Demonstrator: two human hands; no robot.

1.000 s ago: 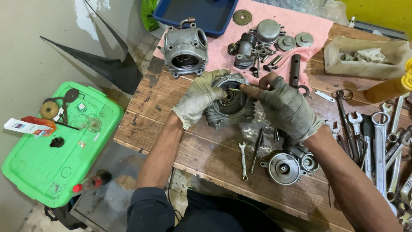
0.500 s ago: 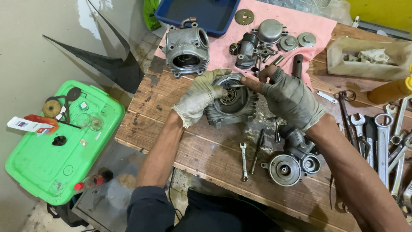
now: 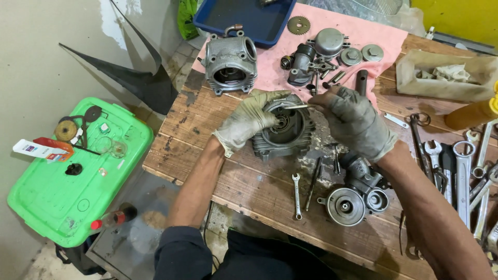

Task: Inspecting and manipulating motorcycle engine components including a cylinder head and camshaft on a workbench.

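Note:
A finned grey engine cylinder head (image 3: pixel 285 136) lies on the wooden bench (image 3: pixel 197 129) with its round bore facing up. My gloved left hand (image 3: pixel 250 120) grips its left rim. My gloved right hand (image 3: pixel 354 120) pinches a thin metal rod (image 3: pixel 291 107) and holds it across the top of the bore. Both gloves are dirty grey.
A second cylinder block (image 3: pixel 229 64) and several small engine parts (image 3: pixel 324 52) rest on a pink cloth (image 3: pixel 373 33). Wrenches (image 3: pixel 459 166) lie at the right, a small spanner (image 3: pixel 296 194) and a round cover (image 3: pixel 346 206) near me. A green bin (image 3: pixel 67 197) stands on the floor at left.
My right hand has drawn slightly back to the right, and the thin rod now shows across the bore. The left hand keeps its grip on the cylinder head.

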